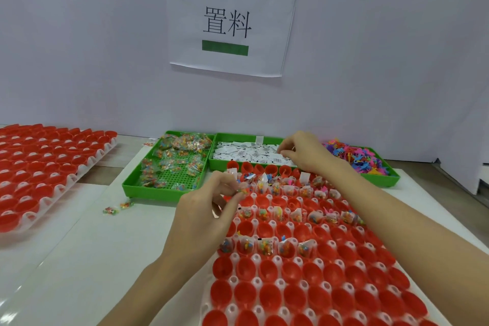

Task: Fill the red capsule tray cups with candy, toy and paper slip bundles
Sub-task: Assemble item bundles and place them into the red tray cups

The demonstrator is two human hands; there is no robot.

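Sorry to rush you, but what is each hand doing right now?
Left hand: fingers pinch a small candy packet over the red capsule tray.
Right hand: fingers curled, pinching a paper slip at the slip bin.

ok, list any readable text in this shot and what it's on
"置料": large black characters on the white paper sign taped to the wall.
Paper slips in the middle green tray: black print, too small to read.
Candy packets: no readable print.
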